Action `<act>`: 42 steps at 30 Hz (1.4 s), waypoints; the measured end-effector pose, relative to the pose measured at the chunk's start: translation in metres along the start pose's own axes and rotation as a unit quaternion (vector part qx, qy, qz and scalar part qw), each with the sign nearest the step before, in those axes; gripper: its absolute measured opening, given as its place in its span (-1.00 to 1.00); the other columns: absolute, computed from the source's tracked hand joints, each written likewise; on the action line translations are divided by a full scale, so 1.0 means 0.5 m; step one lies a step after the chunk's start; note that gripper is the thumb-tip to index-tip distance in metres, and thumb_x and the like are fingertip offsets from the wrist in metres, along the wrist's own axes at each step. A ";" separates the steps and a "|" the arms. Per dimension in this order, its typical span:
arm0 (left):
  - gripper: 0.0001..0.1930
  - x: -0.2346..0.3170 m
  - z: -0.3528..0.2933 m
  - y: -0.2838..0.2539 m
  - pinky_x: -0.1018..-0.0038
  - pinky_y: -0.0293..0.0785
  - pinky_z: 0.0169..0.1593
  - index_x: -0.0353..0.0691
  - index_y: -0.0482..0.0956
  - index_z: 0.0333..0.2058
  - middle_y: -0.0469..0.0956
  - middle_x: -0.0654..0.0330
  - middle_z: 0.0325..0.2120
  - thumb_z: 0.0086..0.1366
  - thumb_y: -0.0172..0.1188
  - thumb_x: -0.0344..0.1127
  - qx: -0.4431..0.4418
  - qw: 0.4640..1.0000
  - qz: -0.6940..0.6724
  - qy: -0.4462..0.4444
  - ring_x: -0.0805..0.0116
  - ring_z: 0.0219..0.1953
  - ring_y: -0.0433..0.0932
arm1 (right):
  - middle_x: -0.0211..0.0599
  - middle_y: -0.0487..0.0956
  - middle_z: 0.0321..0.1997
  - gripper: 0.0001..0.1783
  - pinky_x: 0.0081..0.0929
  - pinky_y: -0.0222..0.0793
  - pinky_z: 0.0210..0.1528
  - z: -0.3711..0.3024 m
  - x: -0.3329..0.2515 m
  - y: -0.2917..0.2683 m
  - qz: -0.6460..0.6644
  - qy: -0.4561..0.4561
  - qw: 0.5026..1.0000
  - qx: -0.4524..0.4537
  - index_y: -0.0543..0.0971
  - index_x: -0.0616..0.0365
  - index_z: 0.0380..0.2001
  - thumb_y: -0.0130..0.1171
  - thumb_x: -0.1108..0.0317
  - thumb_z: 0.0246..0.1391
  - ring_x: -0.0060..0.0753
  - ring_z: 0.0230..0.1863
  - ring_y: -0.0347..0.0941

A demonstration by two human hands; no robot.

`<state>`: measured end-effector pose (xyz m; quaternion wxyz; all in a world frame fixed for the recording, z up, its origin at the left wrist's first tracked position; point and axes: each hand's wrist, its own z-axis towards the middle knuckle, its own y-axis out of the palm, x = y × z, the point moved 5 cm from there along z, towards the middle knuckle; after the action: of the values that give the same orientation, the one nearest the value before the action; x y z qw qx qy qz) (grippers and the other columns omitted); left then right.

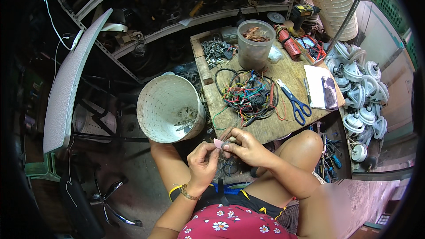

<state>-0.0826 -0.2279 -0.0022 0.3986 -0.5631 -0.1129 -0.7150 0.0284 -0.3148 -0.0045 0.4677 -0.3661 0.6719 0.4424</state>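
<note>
Above my lap, a small pale pink flat piece (218, 143) sits between my two hands; its exact kind I cannot make out. My right hand (249, 147) pinches it between thumb and fingers on its right side. At its left edge the fingertips of my left hand (201, 160) are closed, pressed together against it. Thin dark wires (228, 166) hang just below the hands. Just beyond, on the wooden board, lies a tangled pile of coloured wires and black cable (250, 95).
A white perforated bucket (170, 110) stands left of my hands. On the wooden tabletop (212, 106) are blue-handled scissors (297, 106), a phone (329, 92), a clear tub (254, 55) of copper-coloured scraps and loose screws (217, 53). Several white pulley-like parts (366, 89) crowd the right.
</note>
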 end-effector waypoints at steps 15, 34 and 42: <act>-0.99 0.019 -0.015 -0.026 0.64 0.27 -0.51 -0.39 0.51 -0.46 0.49 0.24 -0.61 0.13 0.15 -0.57 -0.029 0.999 0.039 -0.012 0.60 -0.59 0.36 | -0.43 0.48 -0.54 -0.84 -0.72 0.14 -0.58 0.004 0.024 -0.004 -0.020 0.009 1.000 0.009 0.42 0.27 -0.21 -0.03 0.50 0.13 -0.73 -0.58 0.28; -0.97 0.018 -0.050 -0.037 0.69 0.22 -0.53 -0.39 0.52 -0.43 0.45 0.33 -0.62 0.17 0.14 -0.55 -0.045 0.993 -0.011 -0.105 0.69 -0.60 0.28 | -0.47 0.51 -0.52 -0.88 -0.74 0.22 -0.50 0.003 0.017 -0.008 -0.033 0.024 0.999 0.004 0.46 0.21 -0.25 0.03 0.44 0.13 -0.75 -0.52 0.35; -0.95 0.006 -0.065 -0.042 0.68 0.29 -0.56 -0.39 0.51 -0.44 0.48 0.28 -0.66 0.16 0.16 -0.52 -0.049 0.991 -0.011 -0.125 0.67 -0.63 0.37 | -0.47 0.49 -0.53 -0.87 -0.73 0.27 -0.48 0.003 0.005 -0.023 -0.021 0.026 0.999 0.026 0.46 0.24 -0.25 0.04 0.45 0.13 -0.72 -0.48 0.38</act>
<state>-0.1205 -0.2353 -0.0047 0.3451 -0.6660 -0.1329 -0.6478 0.0384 -0.3176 -0.0098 0.4686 -0.3796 0.6871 0.4053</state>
